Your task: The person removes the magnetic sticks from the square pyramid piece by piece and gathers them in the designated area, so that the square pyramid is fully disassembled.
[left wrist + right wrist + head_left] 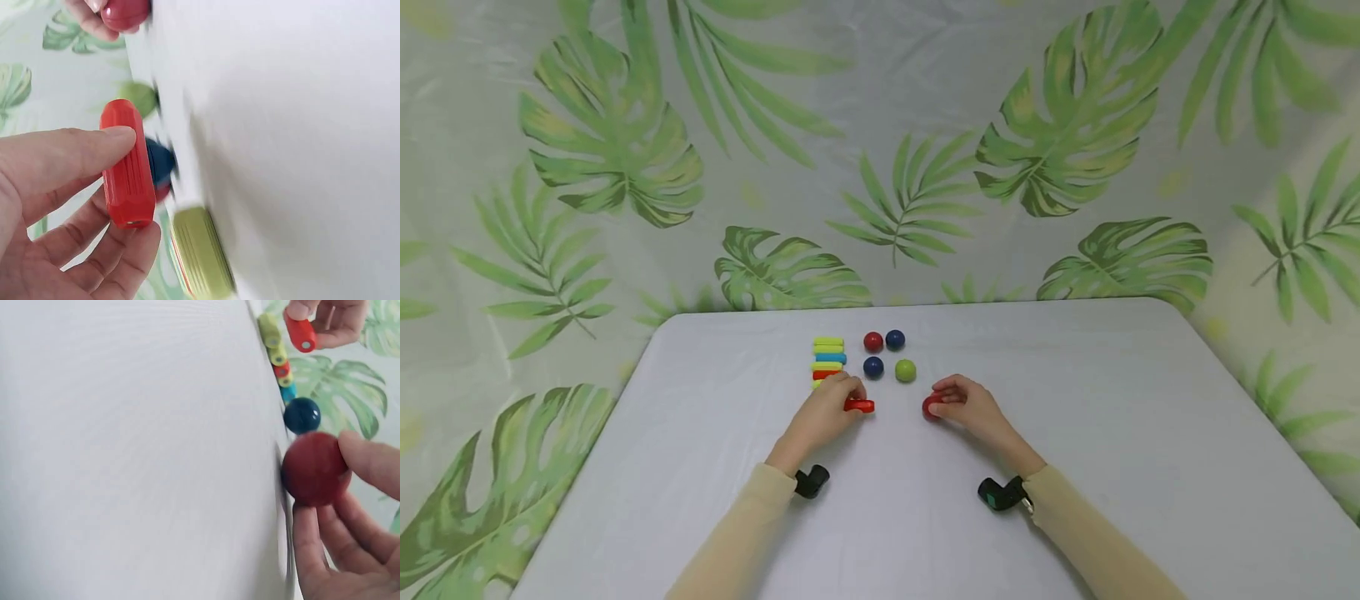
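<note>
My left hand [833,407] pinches a short red ribbed rod [128,172] between thumb and fingers, a little above the table. A small round inset shows in the rod's end in the right wrist view. To the right, my right hand [976,408] holds a red ball [314,469] with the thumb on one side and fingers on the other. The ball is low over the white table. A gap separates the held rod and the held ball. Just beyond the left hand, a yellow-green rod [201,253] lies on the table, partly covered by that hand in the head view.
Several rods lie in a column behind the left hand, among them a blue rod [831,359]. Beside them sit a red ball [873,341], two dark blue balls [895,339] and a green ball [906,371]. A leaf-patterned cloth [902,200] hangs behind the white table [1075,358].
</note>
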`<state>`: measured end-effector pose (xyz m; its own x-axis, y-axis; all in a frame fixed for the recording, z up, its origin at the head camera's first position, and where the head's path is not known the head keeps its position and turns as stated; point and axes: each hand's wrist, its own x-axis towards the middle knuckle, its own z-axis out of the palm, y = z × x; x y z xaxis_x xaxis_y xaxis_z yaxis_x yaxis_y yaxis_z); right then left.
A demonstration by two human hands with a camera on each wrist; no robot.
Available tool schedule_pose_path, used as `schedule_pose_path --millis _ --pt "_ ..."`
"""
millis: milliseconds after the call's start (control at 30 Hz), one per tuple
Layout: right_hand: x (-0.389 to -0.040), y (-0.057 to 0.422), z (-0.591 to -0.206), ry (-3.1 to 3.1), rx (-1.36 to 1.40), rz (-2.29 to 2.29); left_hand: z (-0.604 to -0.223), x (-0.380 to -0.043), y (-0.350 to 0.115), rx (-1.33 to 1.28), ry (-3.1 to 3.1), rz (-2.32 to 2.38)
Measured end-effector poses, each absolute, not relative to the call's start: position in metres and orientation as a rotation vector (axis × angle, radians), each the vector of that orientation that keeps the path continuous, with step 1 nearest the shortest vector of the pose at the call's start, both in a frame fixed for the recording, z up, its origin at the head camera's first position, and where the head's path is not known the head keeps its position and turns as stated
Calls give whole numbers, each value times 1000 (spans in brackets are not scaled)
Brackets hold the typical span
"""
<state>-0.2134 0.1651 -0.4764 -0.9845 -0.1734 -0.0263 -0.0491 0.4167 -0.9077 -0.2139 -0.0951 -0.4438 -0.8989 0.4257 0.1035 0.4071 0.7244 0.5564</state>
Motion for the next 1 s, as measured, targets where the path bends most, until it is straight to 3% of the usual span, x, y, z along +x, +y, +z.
schedule_pose_path --millis 367,1000 --pt "-234 133 -472 2628 -14 -1677 -453 -221 -128 535 3046 775" --pt "-237 136 -475 2666 -6 -1660 -447 -220 -133 499 2992 831"
